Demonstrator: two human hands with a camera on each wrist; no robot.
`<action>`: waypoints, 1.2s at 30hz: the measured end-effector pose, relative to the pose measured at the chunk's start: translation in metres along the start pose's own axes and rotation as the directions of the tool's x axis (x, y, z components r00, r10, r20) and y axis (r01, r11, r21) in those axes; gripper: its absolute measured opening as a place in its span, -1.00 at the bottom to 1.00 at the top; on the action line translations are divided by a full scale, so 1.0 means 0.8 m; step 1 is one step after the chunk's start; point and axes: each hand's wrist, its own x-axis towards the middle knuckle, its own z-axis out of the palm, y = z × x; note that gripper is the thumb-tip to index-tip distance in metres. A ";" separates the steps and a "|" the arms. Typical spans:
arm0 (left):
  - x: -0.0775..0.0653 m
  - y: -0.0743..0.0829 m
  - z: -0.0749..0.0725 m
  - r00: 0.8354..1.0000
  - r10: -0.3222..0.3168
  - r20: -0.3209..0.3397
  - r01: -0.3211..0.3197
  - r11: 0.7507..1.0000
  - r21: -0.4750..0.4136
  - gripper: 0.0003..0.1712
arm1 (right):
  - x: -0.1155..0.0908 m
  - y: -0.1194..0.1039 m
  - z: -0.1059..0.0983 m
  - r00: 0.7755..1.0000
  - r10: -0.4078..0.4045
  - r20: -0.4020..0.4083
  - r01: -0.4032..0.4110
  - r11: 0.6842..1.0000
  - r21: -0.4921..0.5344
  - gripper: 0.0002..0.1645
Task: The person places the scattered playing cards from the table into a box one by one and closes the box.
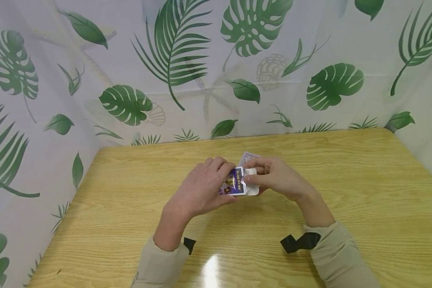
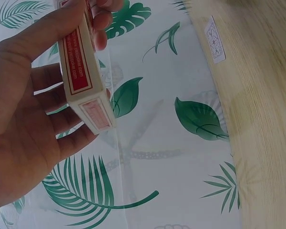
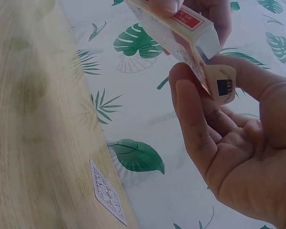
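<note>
My left hand (image 1: 201, 186) grips a card box (image 1: 231, 182) with a purple printed front, thumb along the near edge and fingers over the far edge. In the left wrist view the box (image 2: 88, 71) shows a red side panel with white lettering and a closed end. My right hand (image 1: 279, 178) is at the other end, where a white end flap (image 1: 252, 188) stands folded out. From the right wrist view, its fingers curl behind the flap (image 3: 224, 85) and the thumb reaches the opening, pinching that end. The inside of the box is hidden.
A patterned playing card (image 1: 249, 157) lies on the wooden table (image 1: 137, 176) just beyond the hands. Behind the table hangs a white cloth (image 1: 201, 112) with green leaf prints. Black straps (image 1: 302, 242) sit at the sleeve cuffs.
</note>
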 end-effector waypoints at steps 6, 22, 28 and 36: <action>0.000 0.001 0.000 1.000 0.001 -0.010 -0.001 1.000 0.014 -0.17 | -0.001 -0.003 0.002 1.000 -0.014 -0.011 0.015 0.997 0.070 -0.38; -0.001 0.005 0.000 0.998 0.003 -0.060 0.003 0.995 0.097 -0.17 | 0.008 -0.004 0.018 0.989 0.037 -0.143 -0.014 0.987 0.158 -0.35; -0.002 0.003 0.005 0.997 0.008 -0.075 -0.004 0.999 0.051 -0.17 | 0.006 -0.001 0.021 0.981 0.045 -0.187 -0.019 0.990 0.138 -0.42; -0.001 -0.001 0.008 0.997 0.012 -0.072 -0.012 1.000 0.001 -0.18 | 0.005 -0.006 0.023 0.970 0.020 -0.244 -0.015 1.000 0.021 -0.47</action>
